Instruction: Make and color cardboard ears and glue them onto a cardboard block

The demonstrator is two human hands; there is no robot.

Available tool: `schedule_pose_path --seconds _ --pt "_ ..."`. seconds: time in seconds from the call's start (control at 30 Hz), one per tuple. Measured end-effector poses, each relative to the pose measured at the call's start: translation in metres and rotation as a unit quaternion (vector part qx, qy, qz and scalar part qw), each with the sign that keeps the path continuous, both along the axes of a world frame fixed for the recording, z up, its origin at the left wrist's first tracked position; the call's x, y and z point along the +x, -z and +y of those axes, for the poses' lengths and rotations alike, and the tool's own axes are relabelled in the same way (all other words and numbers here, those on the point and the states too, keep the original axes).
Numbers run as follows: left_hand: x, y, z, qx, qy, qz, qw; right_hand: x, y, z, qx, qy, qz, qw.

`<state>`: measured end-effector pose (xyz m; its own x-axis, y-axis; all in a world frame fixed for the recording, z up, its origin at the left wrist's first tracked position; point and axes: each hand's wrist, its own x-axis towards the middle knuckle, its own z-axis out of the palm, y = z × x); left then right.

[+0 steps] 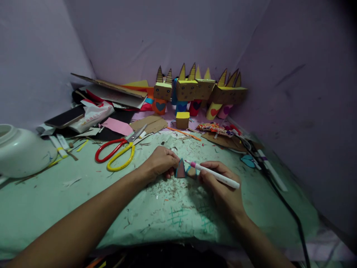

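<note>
Closest to me, green lines are scribbled on the green table cover (134, 223), and a black cable (288, 208) runs down the right side. My right hand (224, 191) grips a white marker (214, 174) with a purple collar, its tip pointing at a pinkish triangle (181, 170) edged in blue, in the middle of the table among scraps. My left hand (158, 162) is bunched, fingertips at the triangle's left edge; I can't tell whether they pinch it. A second blue-edged piece (191, 172) is just right of the triangle, partly behind my marker. Beyond my left hand are red-and-yellow-handled scissors (121, 156), blades slightly apart. Farther back sits a small yellow-topped box (182, 121), and behind it a row of horned cardboard figures (187, 89) stands near the wall (173, 33).
</note>
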<state>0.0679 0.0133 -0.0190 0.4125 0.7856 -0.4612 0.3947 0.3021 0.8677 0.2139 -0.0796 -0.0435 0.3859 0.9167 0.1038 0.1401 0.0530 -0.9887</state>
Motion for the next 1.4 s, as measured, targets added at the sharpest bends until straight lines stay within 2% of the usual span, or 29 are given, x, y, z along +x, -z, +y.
schedule_pose_path --seconds 0.17,0.4,0.67,1.4 --pt "0.001 0.001 0.0 0.003 -0.003 0.003 1.0 0.001 0.004 -0.005 0.013 -0.012 -0.044 0.999" --pt "0.001 0.004 0.0 0.007 -0.004 0.004 1.0 0.0 0.011 -0.004 0.067 -0.045 -0.163 0.983" --pt "0.001 0.005 0.0 0.009 -0.007 0.002 1.0 0.001 0.01 -0.005 0.097 -0.049 -0.221 0.969" --pt "0.001 0.003 -0.001 0.007 -0.019 -0.007 1.0 0.002 0.01 -0.006 0.104 -0.033 -0.254 0.961"
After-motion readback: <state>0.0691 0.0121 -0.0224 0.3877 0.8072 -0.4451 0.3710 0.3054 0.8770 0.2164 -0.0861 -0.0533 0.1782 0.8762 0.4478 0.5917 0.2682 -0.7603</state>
